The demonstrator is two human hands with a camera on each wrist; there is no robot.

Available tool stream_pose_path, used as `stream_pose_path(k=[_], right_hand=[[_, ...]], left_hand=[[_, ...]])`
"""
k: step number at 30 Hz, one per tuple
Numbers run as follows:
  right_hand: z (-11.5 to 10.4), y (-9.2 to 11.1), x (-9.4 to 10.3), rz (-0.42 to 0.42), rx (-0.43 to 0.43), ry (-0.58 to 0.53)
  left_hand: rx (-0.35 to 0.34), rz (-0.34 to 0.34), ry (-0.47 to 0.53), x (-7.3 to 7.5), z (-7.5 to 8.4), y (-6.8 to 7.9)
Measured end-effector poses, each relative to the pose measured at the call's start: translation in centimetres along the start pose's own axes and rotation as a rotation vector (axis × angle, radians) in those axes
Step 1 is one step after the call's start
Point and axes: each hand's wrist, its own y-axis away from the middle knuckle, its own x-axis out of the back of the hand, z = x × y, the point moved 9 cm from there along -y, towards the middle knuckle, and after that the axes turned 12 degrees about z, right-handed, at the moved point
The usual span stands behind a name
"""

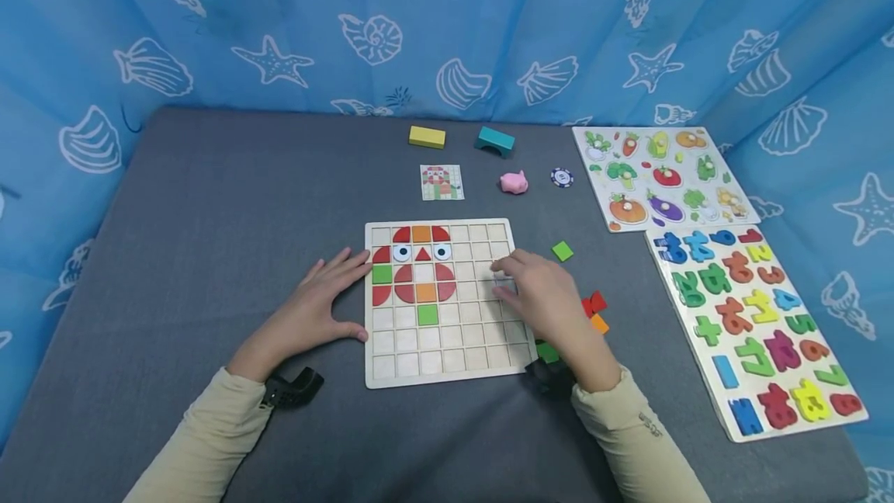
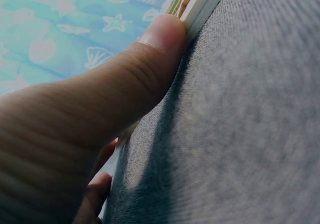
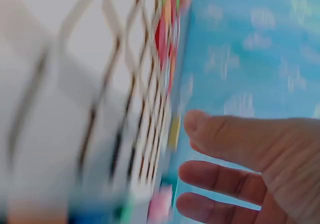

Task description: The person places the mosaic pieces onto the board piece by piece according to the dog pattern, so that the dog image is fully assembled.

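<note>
A wooden grid board [image 1: 478, 336] lies on the grey table with red, orange, green and eye-marked tiles set in its upper left squares, among them a green tile [image 1: 428, 314]. My left hand [image 1: 317, 309] rests against the board's left edge, fingers spread and thumb [image 2: 162, 36] touching the rim. Over the board's right columns hovers my right hand [image 1: 545, 293]. In the right wrist view its thumb [image 3: 220, 134] and fingers [image 3: 215, 176] are apart, with nothing seen between them. A small picture card [image 1: 441, 182] with a similar pattern lies behind the board.
Right of the board lie a green tile [image 1: 562, 251], red pieces [image 1: 594, 303], an orange tile [image 1: 599, 324] and dark green tiles [image 1: 548, 352]. Farther back are a yellow block [image 1: 427, 137], teal arch [image 1: 495, 141], pink pig [image 1: 514, 182] and poker chip [image 1: 562, 177]. Vegetable [image 1: 608, 154] and number puzzles [image 1: 719, 390] stand right.
</note>
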Motion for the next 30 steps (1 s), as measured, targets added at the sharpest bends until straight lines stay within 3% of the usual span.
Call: stream_pose_path(k=[3,7,12,24,27,30], right_hand=[[4.5,0.3,0.9,0.003,-0.135,0.041],[9.6,0.6,0.7,-0.071,-0.278,0.119],[12.5,0.7,-0.4,-0.159,-0.346,0.129],[12.3,0.0,-1.1,-0.165,-0.339,0.078],[10.2,-0.1,-0.6,-0.125,-0.284,0.041],[6.2,-0.2,0.2,-0.063,-0.179,-0.015]], left_hand=[[0.001,0.001,-0.003,0.1,0.0,0.0],[0.002,0.007,-0.009,0.2,-0.1,0.0],[0.005,0.007,-0.009,0.0,-0.1,0.1],[0.009,-0.001,-0.006,0.0,-0.1,0.0],[0.007,0.000,-0.006,0.0,-0.1,0.0],[0.011,0.000,-0.005,0.0,-0.2,0.0]])
